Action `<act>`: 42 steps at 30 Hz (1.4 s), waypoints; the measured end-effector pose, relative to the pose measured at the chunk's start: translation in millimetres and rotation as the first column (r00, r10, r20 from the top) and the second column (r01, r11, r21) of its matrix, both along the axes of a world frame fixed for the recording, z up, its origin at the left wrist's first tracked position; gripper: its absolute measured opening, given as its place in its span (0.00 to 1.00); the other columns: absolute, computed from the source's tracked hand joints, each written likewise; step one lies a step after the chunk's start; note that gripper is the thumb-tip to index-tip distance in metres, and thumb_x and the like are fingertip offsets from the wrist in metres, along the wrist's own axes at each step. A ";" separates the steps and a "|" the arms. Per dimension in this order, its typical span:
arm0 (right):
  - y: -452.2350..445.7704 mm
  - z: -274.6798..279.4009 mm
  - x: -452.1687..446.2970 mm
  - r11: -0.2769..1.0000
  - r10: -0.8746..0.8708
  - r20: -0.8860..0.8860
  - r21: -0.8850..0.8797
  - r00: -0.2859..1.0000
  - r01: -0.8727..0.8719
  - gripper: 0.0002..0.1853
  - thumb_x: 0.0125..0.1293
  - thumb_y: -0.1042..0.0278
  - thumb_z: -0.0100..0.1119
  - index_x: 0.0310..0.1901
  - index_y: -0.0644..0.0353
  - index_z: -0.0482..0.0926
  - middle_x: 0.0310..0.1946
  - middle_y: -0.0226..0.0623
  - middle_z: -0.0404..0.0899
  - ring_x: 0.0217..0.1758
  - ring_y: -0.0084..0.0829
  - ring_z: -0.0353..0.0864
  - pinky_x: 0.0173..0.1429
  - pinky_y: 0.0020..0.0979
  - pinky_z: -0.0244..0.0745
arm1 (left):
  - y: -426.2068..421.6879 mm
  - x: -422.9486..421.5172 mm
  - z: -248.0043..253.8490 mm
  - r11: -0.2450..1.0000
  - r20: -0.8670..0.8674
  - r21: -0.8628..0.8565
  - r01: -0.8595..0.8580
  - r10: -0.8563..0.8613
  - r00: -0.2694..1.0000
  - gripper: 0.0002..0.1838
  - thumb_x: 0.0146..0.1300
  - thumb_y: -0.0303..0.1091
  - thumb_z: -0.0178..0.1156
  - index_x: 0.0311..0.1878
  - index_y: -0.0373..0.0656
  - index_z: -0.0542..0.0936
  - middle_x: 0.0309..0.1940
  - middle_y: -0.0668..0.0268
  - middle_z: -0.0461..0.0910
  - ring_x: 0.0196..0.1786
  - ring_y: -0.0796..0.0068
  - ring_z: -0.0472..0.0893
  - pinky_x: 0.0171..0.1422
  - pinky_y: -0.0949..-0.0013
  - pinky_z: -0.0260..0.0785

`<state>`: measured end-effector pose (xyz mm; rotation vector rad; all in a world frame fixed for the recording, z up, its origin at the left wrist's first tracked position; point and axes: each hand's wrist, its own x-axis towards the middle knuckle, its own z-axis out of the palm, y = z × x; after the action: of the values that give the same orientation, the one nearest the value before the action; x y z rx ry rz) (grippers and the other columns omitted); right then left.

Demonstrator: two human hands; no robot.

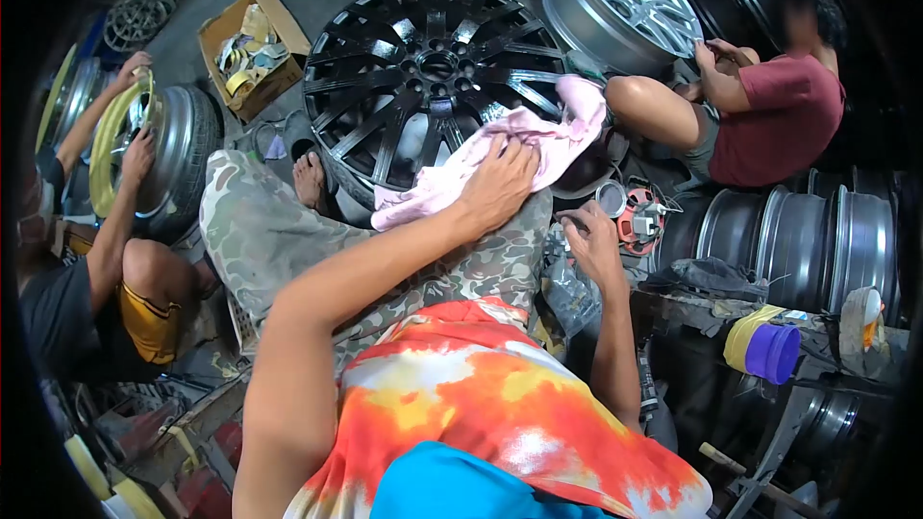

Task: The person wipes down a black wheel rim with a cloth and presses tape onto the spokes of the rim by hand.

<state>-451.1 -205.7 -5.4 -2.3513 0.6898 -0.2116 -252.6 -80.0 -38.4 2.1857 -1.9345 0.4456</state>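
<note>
My left hand (502,181) presses on a pink cloth (553,135), its fingers bent into the fabric. Under the cloth's far side is a glossy black wheel rim (437,65) with many spokes, lying face up in front of my knees. Part of the rim's near edge is covered by the cloth. To the right, beside my thigh, my right hand (596,242) has its fingers curled together. Whatever they hold, if anything, is too dark to make out. Just beyond those fingers sits a small round container (611,197), next to a red and grey device (639,219).
A silver rim (625,10) stands beside a person in a maroon shirt (784,115). At left, another person's hands (139,149) hold yellow tape (108,149) at a tyred wheel. A cardboard box (252,53) holds scraps. Several rims (793,231) line the right; purple tape (772,354) lies nearer.
</note>
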 end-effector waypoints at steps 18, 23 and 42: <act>-3.8 -25.3 -19.4 0.995 -0.060 0.149 -0.065 0.987 0.070 0.10 0.73 0.70 0.65 0.50 0.63 0.89 0.36 0.41 0.80 0.36 0.36 0.81 0.41 0.34 0.75 | 0.2 2.0 -0.6 0.951 -0.230 -0.276 -0.140 0.076 0.970 0.21 0.56 0.27 0.64 0.55 0.42 0.85 0.51 0.57 0.77 0.61 0.56 0.74 0.69 0.54 0.66; 0.5 -33.0 -13.4 0.917 -0.324 0.206 0.310 0.923 0.252 0.13 0.77 0.66 0.63 0.54 0.64 0.88 0.35 0.43 0.82 0.33 0.34 0.82 0.41 0.34 0.76 | -7.2 9.5 5.3 0.985 -0.394 -0.128 -0.118 0.058 0.917 0.13 0.59 0.27 0.62 0.46 0.41 0.88 0.49 0.54 0.79 0.58 0.53 0.77 0.64 0.52 0.69; -4.0 -34.7 -17.9 0.977 -0.185 0.067 -0.099 0.981 0.191 0.13 0.78 0.66 0.59 0.53 0.65 0.89 0.36 0.47 0.78 0.35 0.40 0.79 0.44 0.40 0.74 | 73.2 -37.2 83.7 0.348 -0.825 0.531 0.772 0.006 0.565 0.24 0.69 0.47 0.63 0.40 0.28 0.86 0.38 0.43 0.88 0.43 0.39 0.88 0.52 0.47 0.79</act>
<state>-469.0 -209.7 -40.2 -2.3683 0.8929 -0.4061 -289.8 -6.7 45.3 1.4838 -2.2423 -1.6783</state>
